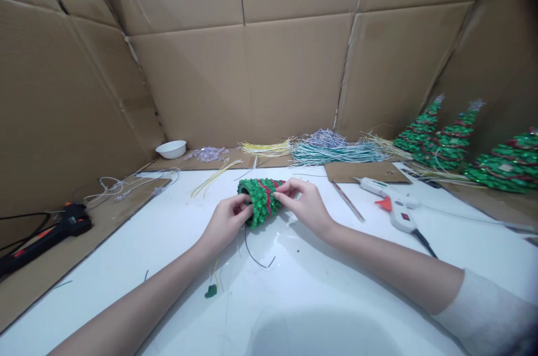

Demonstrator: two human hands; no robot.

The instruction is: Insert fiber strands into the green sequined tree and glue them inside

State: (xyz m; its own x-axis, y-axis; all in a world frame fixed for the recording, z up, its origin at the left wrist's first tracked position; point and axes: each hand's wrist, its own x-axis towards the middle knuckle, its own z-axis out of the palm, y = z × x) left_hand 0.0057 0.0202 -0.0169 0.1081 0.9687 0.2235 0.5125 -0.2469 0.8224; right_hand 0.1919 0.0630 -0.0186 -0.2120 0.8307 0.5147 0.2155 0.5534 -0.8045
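Note:
A small green Christmas tree point(259, 204) with red trim lies on its side above the white table, its hollow base turned to the left. My left hand point(229, 218) grips the rim of that base, some fingers inside the opening. With thumb and index finger pinched, my right hand point(305, 204) is at the tree's red trim; whatever small bit sits between the fingertips is too small to name. A thin dark wire point(254, 258) hangs below the base and curves onto the table. A dark green scrap point(210, 291) lies nearer to me.
A white glue gun point(401, 213) with an orange trigger lies at right, a black one point(71, 224) at far left. Along the back are a white bowl point(171, 149), clear beads point(208, 153), yellow strands point(267, 148) and green-white wires point(340, 152). Finished-looking trees point(451, 140) stand at right.

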